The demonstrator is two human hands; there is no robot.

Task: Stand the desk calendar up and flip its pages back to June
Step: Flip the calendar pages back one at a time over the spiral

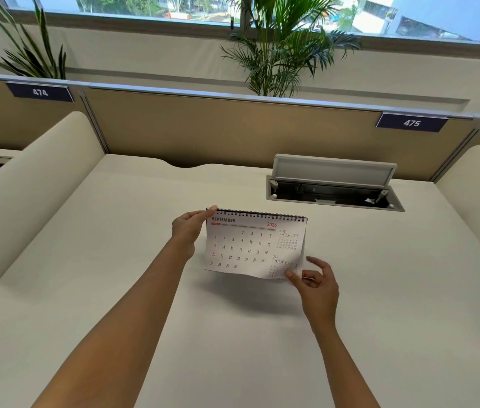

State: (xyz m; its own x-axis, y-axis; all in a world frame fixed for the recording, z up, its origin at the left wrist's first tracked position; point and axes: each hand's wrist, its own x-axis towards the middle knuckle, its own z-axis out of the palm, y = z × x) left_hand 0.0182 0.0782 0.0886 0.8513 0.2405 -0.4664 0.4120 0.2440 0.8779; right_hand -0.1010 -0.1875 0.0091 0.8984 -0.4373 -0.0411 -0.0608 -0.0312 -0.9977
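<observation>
The desk calendar is a white spiral-bound one with a black wire binding along its top. It stands tilted at the middle of the white desk and shows the SEPTEMBER 2026 page. My left hand grips its top left corner at the binding. My right hand pinches the lower right corner of the front page between thumb and forefinger, and that corner is lifted and curled slightly. The calendar's base and back are hidden behind the page.
An open cable box with a raised grey lid is set into the desk behind and right of the calendar. Beige partitions with labels 474 and 475 wall the desk. Padded side dividers stand left and right.
</observation>
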